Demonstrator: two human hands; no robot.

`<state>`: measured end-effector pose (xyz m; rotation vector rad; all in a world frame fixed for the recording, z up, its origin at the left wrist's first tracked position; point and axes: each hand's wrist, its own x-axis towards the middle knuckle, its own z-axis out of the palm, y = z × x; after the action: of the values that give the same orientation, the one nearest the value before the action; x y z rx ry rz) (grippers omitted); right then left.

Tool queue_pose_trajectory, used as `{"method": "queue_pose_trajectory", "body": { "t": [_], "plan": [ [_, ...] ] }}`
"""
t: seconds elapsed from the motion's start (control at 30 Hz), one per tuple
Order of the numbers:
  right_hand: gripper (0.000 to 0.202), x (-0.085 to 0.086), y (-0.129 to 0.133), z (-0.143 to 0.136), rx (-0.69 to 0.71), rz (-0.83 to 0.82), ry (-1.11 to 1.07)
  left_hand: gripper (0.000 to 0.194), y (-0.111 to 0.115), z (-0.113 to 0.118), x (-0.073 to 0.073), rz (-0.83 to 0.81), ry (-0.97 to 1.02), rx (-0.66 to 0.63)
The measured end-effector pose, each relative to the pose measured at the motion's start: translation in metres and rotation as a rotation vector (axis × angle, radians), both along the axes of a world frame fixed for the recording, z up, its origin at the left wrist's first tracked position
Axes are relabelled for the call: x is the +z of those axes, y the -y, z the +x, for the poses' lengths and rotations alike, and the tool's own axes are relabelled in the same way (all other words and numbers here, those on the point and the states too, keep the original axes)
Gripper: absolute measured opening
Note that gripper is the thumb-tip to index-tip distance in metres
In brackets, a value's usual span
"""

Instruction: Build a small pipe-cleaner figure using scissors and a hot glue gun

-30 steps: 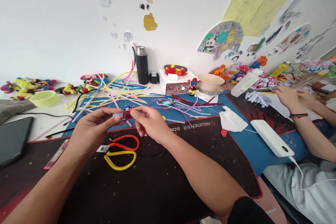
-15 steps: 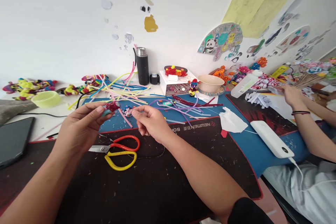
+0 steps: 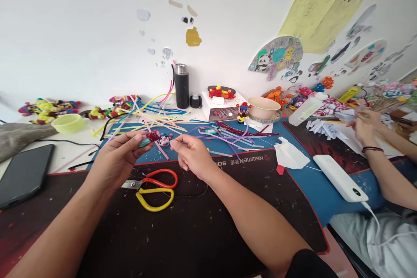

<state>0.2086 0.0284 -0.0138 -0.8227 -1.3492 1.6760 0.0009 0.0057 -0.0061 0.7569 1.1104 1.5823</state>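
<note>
The left hand [image 3: 119,160] pinches a small red and teal twist [image 3: 150,137] between thumb and fingertips, held just above the blue mat [image 3: 293,173]. A little white and pink figure [image 3: 165,140] sits right at the twist's free end; whether it touches the twist or lies on the mat behind is hard to tell. The right hand [image 3: 192,156] hovers just beside it, thumb and forefinger nearly closed, with nothing clearly between them.

Below the hands, scissors [image 3: 153,186] with one red and one yellow loop lie on the black mat [image 3: 202,234], blades pointing left. Beyond the hands a loose heap of coloured stems [image 3: 153,117] spreads over the blue mat. Behind it a black flask [image 3: 181,86] stands by the wall, with a white box [image 3: 221,106] and a beige bowl [image 3: 263,107] to its right. A dark phone [image 3: 24,174] lies at the far left, a yellow-green bowl [image 3: 69,123] behind it. On the right a white power bank [image 3: 340,177] rests on the blue mat, and another person's hands [image 3: 365,124] work at white paper
</note>
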Motion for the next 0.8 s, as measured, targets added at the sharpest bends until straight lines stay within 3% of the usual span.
{"method": "queue_pose_trajectory", "body": {
  "t": [0.37,0.7,0.8],
  "plan": [
    [0.061,-0.003,-0.002,-0.001,-0.107,0.018,-0.013,0.042,0.000,0.002,-0.002,0.007,-0.036,-0.033],
    [0.040,-0.006,-0.002,0.000,-0.004,-0.045,0.039,0.040,0.005,0.009,0.001,0.042,-0.107,-0.070],
    [0.042,-0.005,-0.002,-0.001,0.027,-0.068,0.010,0.041,0.007,0.011,0.004,0.062,-0.173,-0.084]
  ]
}}
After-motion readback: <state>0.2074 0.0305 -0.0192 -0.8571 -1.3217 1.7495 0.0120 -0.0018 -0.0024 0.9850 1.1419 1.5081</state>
